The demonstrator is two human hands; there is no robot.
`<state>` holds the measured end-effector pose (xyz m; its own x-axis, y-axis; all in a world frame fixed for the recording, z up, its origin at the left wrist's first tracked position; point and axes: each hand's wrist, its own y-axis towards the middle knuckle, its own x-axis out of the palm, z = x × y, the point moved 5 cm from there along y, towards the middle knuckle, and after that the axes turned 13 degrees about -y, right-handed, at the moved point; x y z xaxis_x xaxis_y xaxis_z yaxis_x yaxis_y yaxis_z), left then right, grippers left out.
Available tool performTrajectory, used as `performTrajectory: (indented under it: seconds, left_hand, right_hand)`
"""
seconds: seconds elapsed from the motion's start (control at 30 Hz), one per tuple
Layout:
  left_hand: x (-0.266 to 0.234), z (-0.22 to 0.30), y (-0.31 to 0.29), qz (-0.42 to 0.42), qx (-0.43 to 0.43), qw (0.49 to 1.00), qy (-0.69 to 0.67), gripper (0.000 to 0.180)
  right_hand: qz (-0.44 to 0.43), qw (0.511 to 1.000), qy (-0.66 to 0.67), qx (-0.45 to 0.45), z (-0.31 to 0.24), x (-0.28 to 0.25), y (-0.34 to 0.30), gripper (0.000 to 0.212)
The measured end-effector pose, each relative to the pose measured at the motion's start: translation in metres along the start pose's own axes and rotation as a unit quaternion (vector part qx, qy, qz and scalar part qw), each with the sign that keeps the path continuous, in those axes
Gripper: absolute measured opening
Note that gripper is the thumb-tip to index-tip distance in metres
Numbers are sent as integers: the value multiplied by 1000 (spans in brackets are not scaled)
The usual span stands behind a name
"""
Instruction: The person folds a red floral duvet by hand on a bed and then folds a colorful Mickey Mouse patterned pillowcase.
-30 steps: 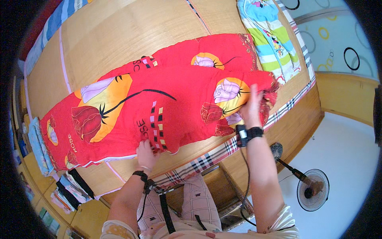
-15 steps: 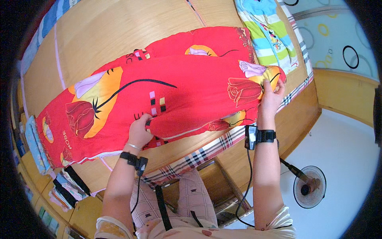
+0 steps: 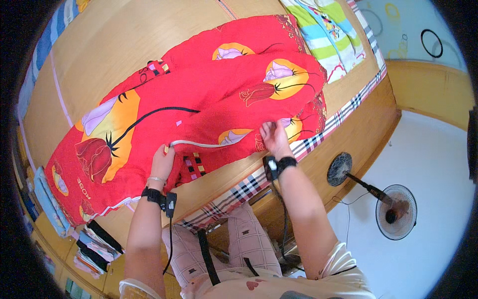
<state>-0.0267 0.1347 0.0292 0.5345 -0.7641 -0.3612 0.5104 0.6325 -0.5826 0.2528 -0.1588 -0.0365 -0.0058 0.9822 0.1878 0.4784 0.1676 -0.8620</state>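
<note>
In the head view, the red rose-print quilt (image 3: pixel 219 114) lies folded lengthwise on the bed mat (image 3: pixel 104 55), its long axis running lower left to upper right. The left hand (image 3: pixel 162 162) pinches its near edge; the right hand (image 3: pixel 273 137) rests half-curled against it, grip unclear. Folded clothes (image 3: pixel 97 249) sit off the mat's lower-left corner. Plaid trim (image 3: pixel 231 197) borders the near edge; the mat stretches beyond the quilt's far side.

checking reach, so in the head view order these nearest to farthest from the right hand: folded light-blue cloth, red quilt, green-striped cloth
1. Red quilt: directly at the right hand
2. Green-striped cloth: upper right
3. Folded light-blue cloth: at the quilt's left end
</note>
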Motion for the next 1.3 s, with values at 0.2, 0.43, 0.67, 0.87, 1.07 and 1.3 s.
performTrajectory:
  seconds: [0.2, 0.43, 0.67, 0.87, 1.07, 1.3]
  left_hand:
    - [39, 24, -28, -122, 36, 979, 157, 68]
    - [71, 49, -30, -192, -3, 939, 286, 90]
    - [88, 53, -34, -242, 70, 927, 280, 84]
    - [82, 60, -9, -139, 177, 938, 263, 68]
    - [60, 101, 61, 48, 281, 915, 286, 67]
    - [-17, 105, 154, 150, 142, 924, 322, 65]
  right_hand:
    - [-141, 989, 19, -30, -83, 67, 36, 36]
    - [151, 791, -323, -496, -212, 71, -99, 40]
    - [357, 872, -259, -213, -133, -132, -67, 58]
    - [235, 724, -538, -362, -118, -60, -48, 66]
    - [39, 450, -699, -555, -153, 120, -28, 46]
    - [58, 395, -848, -349, -186, 160, 58, 65]
